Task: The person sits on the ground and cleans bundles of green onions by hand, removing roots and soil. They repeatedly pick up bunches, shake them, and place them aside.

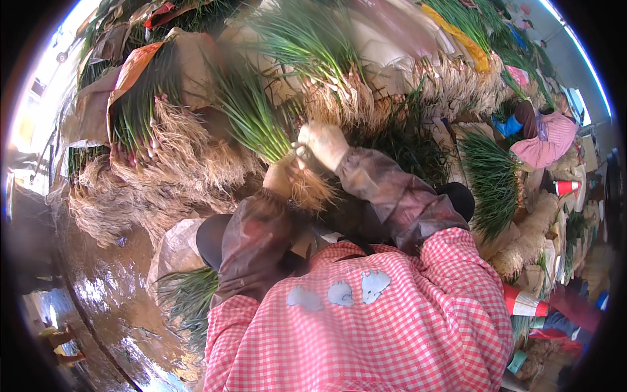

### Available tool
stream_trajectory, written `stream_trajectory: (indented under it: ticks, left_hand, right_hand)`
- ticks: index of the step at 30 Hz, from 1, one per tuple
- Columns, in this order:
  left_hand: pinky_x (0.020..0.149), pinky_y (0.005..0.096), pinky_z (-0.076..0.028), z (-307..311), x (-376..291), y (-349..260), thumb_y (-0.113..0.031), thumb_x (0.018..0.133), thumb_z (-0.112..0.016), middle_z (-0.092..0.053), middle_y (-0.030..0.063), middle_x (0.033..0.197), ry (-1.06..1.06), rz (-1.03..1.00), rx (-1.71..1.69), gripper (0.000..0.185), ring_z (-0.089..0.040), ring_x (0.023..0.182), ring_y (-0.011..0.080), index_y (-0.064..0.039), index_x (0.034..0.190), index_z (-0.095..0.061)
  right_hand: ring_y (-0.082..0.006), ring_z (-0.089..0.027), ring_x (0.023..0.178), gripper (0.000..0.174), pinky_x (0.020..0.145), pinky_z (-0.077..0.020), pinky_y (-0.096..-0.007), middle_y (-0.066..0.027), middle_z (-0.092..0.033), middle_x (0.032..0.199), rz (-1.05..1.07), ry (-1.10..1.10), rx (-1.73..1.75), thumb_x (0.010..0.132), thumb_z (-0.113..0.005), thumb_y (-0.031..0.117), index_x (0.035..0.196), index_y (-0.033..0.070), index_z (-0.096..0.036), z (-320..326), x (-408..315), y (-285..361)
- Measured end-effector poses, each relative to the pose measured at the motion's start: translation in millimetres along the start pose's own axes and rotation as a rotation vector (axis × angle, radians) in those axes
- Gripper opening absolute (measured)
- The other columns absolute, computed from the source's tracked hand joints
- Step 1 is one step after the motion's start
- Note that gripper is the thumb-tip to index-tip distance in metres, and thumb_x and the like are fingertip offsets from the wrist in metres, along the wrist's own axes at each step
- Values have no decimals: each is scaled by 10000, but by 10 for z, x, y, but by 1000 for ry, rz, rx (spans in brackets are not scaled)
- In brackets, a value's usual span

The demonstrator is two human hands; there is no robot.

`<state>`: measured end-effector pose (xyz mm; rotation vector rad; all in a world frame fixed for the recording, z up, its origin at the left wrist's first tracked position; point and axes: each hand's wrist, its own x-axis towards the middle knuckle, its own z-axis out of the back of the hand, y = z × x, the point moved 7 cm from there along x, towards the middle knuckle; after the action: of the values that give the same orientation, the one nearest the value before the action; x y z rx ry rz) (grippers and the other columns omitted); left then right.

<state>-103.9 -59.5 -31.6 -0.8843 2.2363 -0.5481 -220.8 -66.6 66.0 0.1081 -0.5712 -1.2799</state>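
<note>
A bunch of green onions [259, 125] is upright in front of me, tops away from me and pale roots [309, 188] hanging toward my lap. My left hand [280, 177] is wrapped around its lower stems, just under the white bulbs. At the bulbs, my right hand [324, 143] touches the bunch from the right side. Its fingers are curled, and whether they pinch a stalk is hidden. Both forearms wear dark, wet-looking sleeve covers [382, 183]. Just beyond my right hand, a larger heap of green onions [338, 88] lies with roots toward me.
Stacked green onions with long roots [181, 142] rise at the left, partly under sacking [193, 68]. More root ends [455, 83] line the upper right. Loose green leaves [409, 142] lie beyond my right arm. A person in pink [546, 139] sits at right; wet floor [108, 294] spreads lower left.
</note>
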Motion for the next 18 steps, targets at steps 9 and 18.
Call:
stream_trajectory:
  ticks: [9, 18]
  left_hand:
    - [783, 464, -519, -244, -165, -127, -196, 887, -558, -630, 131, 888, 391, 9, -390, 275, -622, 803, 309, -26, 1103, -544]
    - [799, 441, -522, -30, -110, -63, -199, 873, -584, -641, 95, 893, 121, 10, -131, 312, -630, 845, 276, -36, 1136, -542]
  right_hand:
    - [-94, -604, 715, 314, 586, -485, -218, -28, -640, 851, -772, 99, 1379, 853, -648, 311, 989, 33, -598, -578, 367, -628]
    - [-84, -593, 675, 207, 600, -490, -225, -48, -634, 760, -391, -153, 805, 767, -717, 103, 960, 75, -647, -137, 714, -456]
